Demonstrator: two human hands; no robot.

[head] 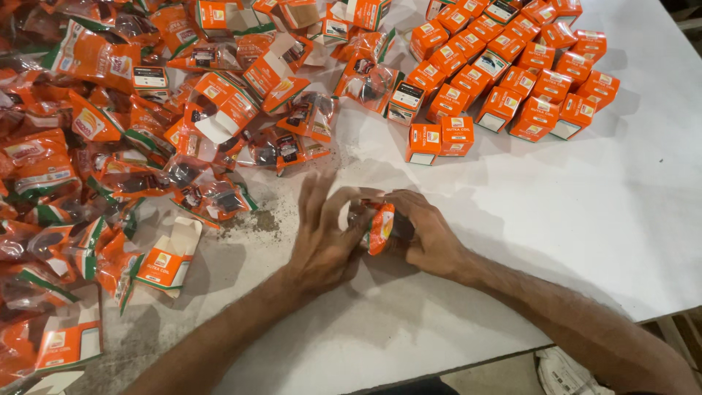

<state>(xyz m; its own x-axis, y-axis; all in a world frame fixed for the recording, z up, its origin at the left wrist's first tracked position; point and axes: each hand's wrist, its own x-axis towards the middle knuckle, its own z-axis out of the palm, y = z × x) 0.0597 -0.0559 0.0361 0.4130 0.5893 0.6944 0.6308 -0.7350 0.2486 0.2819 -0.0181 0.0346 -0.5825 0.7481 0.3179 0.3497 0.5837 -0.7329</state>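
Our forearms cross the white table's near edge; bare room lies to the right. Our left hand, fingers spread, and our right hand, curled tight, together grip a small orange packet at mid-table.
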